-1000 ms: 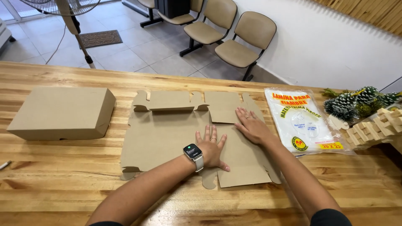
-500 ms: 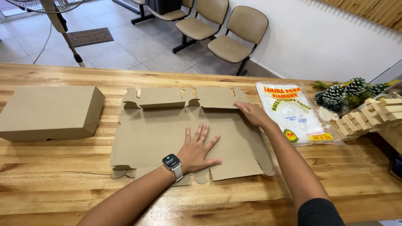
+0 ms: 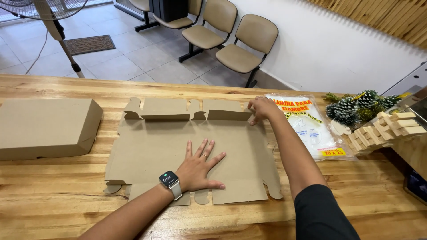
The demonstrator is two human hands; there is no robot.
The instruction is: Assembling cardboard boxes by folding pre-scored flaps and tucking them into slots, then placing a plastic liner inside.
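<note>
Left hand is still lying flat with fingers spread wide, pressing down the near middle of the unfolded cardboard box blank that's sitting on the wooden table, pretty much where it was half a second ago. Right hand has slid up to the far right corner and is now pinching the folded-up back flap there. Further out, the finished cardboard box is sitting left, the plastic bag right.
</note>
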